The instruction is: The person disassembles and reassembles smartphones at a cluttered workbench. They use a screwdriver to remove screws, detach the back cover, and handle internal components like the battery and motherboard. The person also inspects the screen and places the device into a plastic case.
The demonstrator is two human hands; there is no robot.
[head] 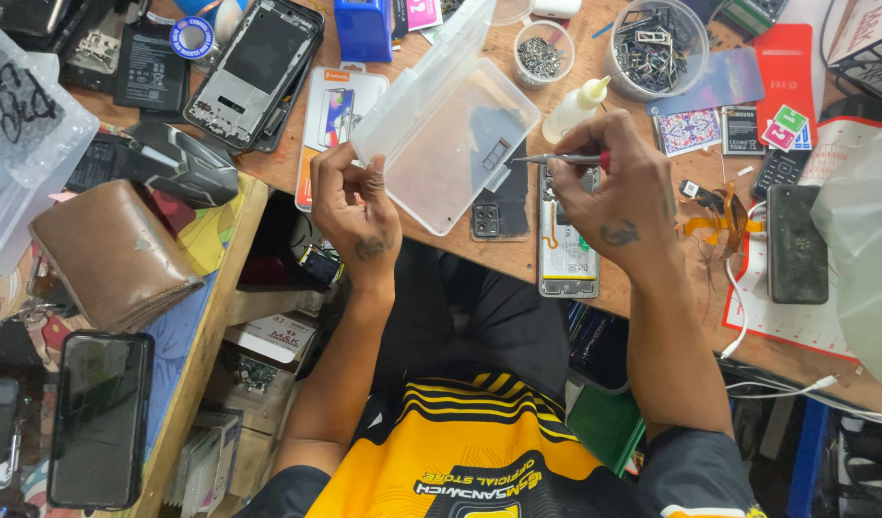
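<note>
My right hand (621,197) grips a thin metal tool with a red collar (562,159), its tip pointing left toward a clear plastic box (446,144) that lies open on the wooden bench. Under that hand lies an opened phone (567,251) with its inner parts showing. My left hand (356,206) is closed, fingers curled, pinching something too small to make out near the box's left corner. A dark phone back cover (500,213) lies between the hands, partly under the box.
Round tubs of screws (541,53) and metal trays (657,43), a glue bottle (575,107), a phone frame (254,72), a packaged screen protector (333,113), a black phone (796,245), orange flex cables (714,216), a brown wallet (110,254) and another phone (100,417) lie around.
</note>
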